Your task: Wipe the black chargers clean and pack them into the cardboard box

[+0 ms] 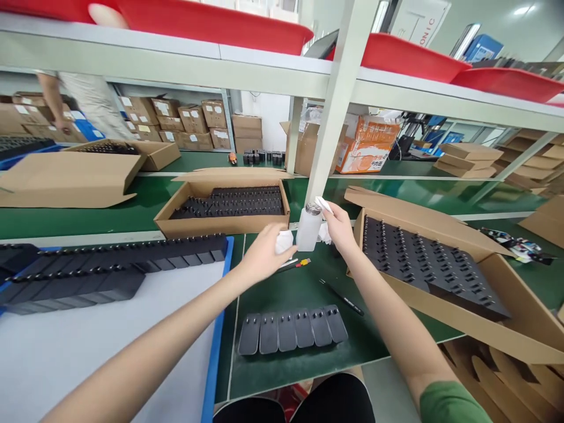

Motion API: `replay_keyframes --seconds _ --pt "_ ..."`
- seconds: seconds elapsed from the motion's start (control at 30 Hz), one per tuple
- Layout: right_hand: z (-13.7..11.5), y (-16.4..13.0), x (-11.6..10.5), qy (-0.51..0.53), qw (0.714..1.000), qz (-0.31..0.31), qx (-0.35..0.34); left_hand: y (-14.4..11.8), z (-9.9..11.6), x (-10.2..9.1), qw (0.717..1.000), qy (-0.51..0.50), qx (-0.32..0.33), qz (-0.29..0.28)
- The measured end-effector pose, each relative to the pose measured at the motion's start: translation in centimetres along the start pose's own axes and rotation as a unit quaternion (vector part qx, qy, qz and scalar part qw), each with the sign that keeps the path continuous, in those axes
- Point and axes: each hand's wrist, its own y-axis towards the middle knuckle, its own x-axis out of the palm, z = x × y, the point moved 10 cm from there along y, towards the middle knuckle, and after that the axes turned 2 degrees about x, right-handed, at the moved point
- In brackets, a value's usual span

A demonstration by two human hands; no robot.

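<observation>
A white bottle [308,228] with a metal pump top stands on the green table beside the shelf post. My right hand [338,228] presses a white cloth [324,205] against the bottle's top. My left hand [263,254] reaches toward the bottle and touches a crumpled white wipe [284,241] just left of it. A row of several black plug adapters [292,329] lies on the mat in front of me, near the table edge.
Open cardboard boxes of black adapters sit ahead [227,205] and at right [434,264]. A blue tray [218,329] at left carries rows of adapters [110,264]. A black pen [341,297] and small tools [295,264] lie near the bottle. Another person [81,100] stands far left.
</observation>
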Motion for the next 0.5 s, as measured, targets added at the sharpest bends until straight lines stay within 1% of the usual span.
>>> replay_keyframes --seconds 0.07,0.1,0.17,0.23,0.3,0.37,0.5 --pt "0.8 -0.1 0.4 0.045 0.999 -0.012 0.024 4.1 -0.3 2.5 1.000 0.003 0.005 -0.015" --pt "1.0 -0.2 0.6 0.071 0.997 -0.016 0.034 5.7 -0.4 3.7 1.000 0.003 0.010 -0.022" --pt "1.5 -0.4 0.9 0.126 0.990 -0.016 0.053 7.8 -0.3 5.8 0.999 0.006 0.024 -0.037" --pt "2.1 -0.6 1.0 0.186 0.980 -0.006 0.073 8.9 0.0 6.8 0.998 0.016 0.035 -0.048" --pt "2.7 -0.6 0.7 0.244 0.966 0.013 0.091 9.4 0.7 6.8 0.997 0.034 0.043 -0.054" --pt "3.1 -0.6 0.3 0.290 0.951 0.032 0.104 9.9 1.8 6.3 0.995 0.057 0.051 -0.062" --pt "2.6 -0.4 -0.5 0.347 0.930 0.051 0.113 10.5 4.4 5.1 0.990 0.093 0.069 -0.080"
